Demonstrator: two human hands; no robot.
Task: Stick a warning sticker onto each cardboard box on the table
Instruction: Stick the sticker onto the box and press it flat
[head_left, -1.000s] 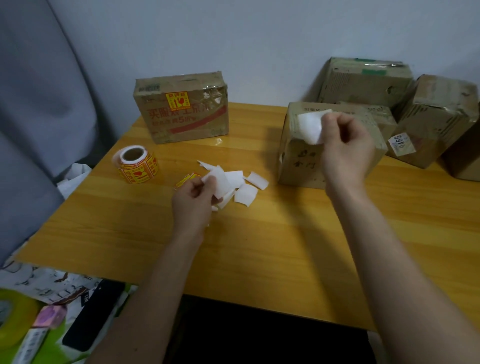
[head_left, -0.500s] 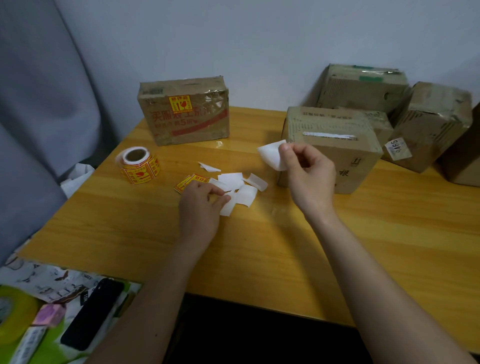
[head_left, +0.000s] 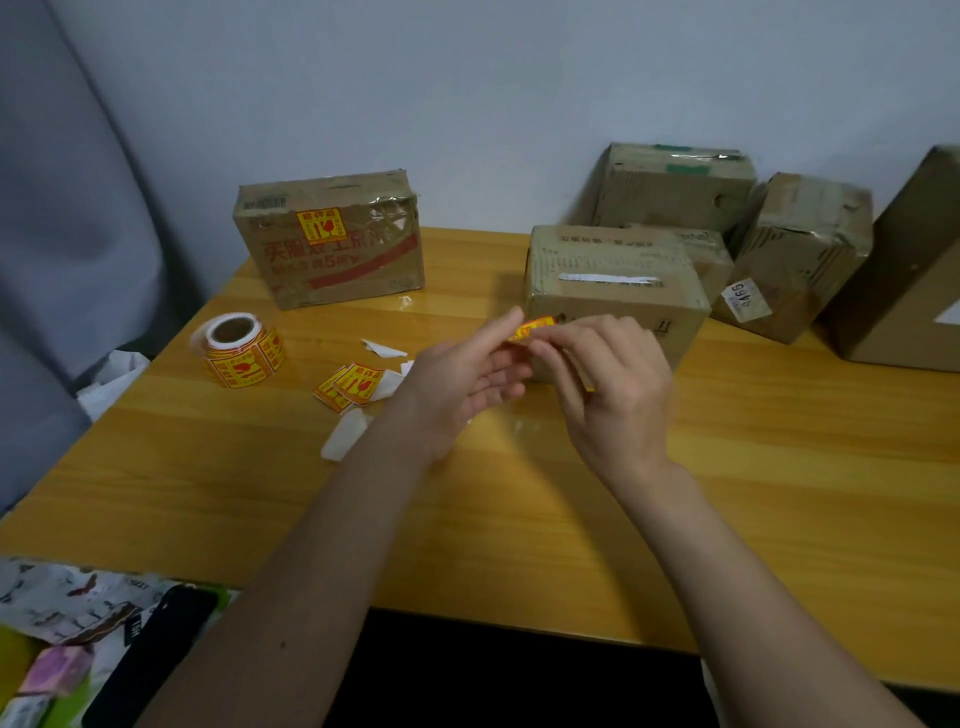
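**Yellow-and-red sticker held between both hands over the wooden table**

Yellow wood of the table (head_left: 753, 493) fills the middle of the view. At its 7 o'clock corner, off the near edge, lies a black phone-like slab (head_left: 156, 654) on patterned paper.

Near the table's centre the two hands meet. The left hand (head_left: 462, 379) has its fingers fairly straight and slightly spread, their tips touching a warning sticker (head_left: 532, 328). The right hand (head_left: 608, 384) has curled fingers, and its thumb and forefinger pinch the same sticker from the 3 o'clock side. The sticker is raised off the table, just in front of the nearest cardboard box (head_left: 613, 291).

At 9 o'clock from the hands lie loose stickers (head_left: 350, 387) among white backing scraps (head_left: 343, 439). Further out at 10 o'clock rests the sticker roll (head_left: 241, 351), lying on its side with the core visible.

Beyond, at 11 o'clock, a taped box (head_left: 332, 239) stands on edge against the wall, a warning sticker already on its front. The nearest cardboard box at 12 o'clock shows a torn white strip on its top. Behind and to 2 o'clock stand three more boxes (head_left: 800, 249), one bearing a white numbered label, and a larger box at the 3 o'clock edge is cut off by the frame.
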